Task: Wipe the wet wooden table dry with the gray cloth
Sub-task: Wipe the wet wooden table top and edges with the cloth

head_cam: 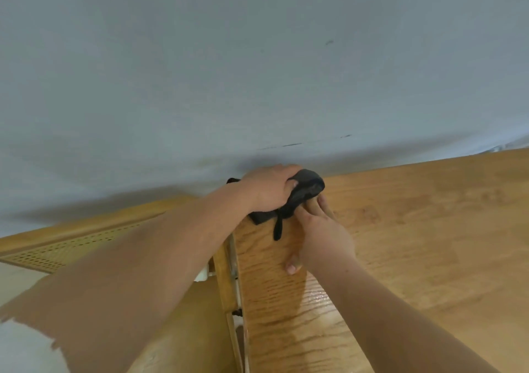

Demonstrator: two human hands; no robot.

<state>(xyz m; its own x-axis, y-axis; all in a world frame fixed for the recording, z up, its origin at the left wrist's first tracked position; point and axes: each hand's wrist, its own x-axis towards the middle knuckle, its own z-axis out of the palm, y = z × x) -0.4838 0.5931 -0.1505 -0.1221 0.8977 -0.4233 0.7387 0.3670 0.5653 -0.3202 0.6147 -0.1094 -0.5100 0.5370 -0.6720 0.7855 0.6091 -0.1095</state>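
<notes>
A dark gray cloth is bunched at the far left corner of the wooden table, close to the wall. My left hand is closed over the cloth from the left. My right hand rests on the table just in front, its fingertips tucked under the cloth's near edge and its thumb spread toward me. A strip of the cloth hangs down between the two hands. A wet sheen shows on the wood near my right forearm.
A pale blue-gray wall stands right behind the table's far edge. To the left, past the table's side edge, lies a lower wooden panel with rows of small holes.
</notes>
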